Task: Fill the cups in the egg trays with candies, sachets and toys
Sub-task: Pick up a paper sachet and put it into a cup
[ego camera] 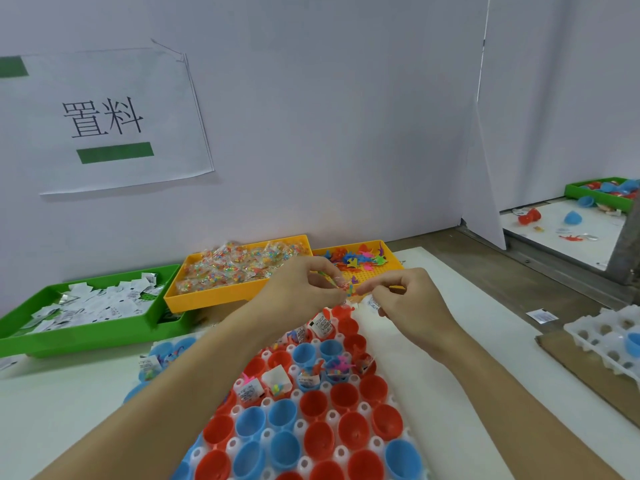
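Wall sheet (104, 119) reads "置料". Green tray (20, 336) holds white sachets (100, 303); print unreadable. Left hand (304, 285) pinches a candy packet (338, 283); right hand (408, 299) pinches a sachet (373, 303), above egg tray (298, 396) of cups (353, 429) on counter (450, 375).

Probably a small packing workshop: white partition walls (329, 116), a printed paper wall sign (104, 119), plastic sorting bins of sachets (86, 306) beyond the hands.

Three supply trays (86, 336) (one green, two yellow), two hands (304, 285)
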